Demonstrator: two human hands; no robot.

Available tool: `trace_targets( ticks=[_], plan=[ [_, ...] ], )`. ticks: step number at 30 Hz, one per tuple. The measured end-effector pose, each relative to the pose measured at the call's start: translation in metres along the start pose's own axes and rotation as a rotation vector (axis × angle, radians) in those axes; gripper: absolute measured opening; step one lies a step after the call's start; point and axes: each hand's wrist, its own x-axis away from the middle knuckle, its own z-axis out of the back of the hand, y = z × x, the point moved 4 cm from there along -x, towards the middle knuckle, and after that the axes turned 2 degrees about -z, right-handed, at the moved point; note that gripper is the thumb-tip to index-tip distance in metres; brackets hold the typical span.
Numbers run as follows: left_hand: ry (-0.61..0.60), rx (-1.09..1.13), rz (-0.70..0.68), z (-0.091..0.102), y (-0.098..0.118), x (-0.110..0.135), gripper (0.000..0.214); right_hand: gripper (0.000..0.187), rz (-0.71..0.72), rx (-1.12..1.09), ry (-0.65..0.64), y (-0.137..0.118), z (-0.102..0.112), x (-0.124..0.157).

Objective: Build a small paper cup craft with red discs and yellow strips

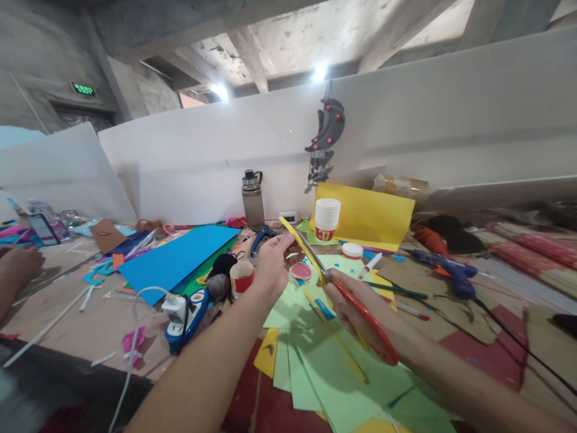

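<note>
My left hand (271, 269) pinches a narrow yellow paper strip (288, 226) near its far end, above the green sheets. Red-handled scissors (367, 319) are in my right hand (356, 300), with the blades lying along the strip. Whether the blades are parted is hard to see. Below my hands, pale green paper sheets (311, 367) overlap, with another thin yellow strip (345, 349) and a small blue paper piece (325, 308) on them. A round pink-topped lid (300, 272) lies between my hands, and a red-and-white paper cup (242, 279) stands left of my left hand.
Stacked paper cups (327, 218) stand before a yellow sheet (365, 210). A glue gun (455, 276) with its cord lies right. Left are blue card (180, 258), a power strip (187, 322) and a bottle (253, 201). Another person's hand (20, 267) is at far left.
</note>
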Motion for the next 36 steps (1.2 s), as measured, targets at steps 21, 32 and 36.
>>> trace_targets(
  ticks=[21,32,36],
  plan=[
    [-0.008,0.0,0.007,-0.005,0.003,0.004,0.016,0.038,-0.034,-0.116,0.018,-0.001,0.0,-0.001],
    [0.035,-0.026,-0.017,0.004,0.006,-0.002,0.024,0.036,0.04,0.035,0.047,-0.009,0.004,-0.003],
    [0.029,-0.028,-0.054,0.006,0.011,-0.005,0.021,0.035,0.089,0.084,0.027,-0.013,0.005,-0.002]
  ],
)
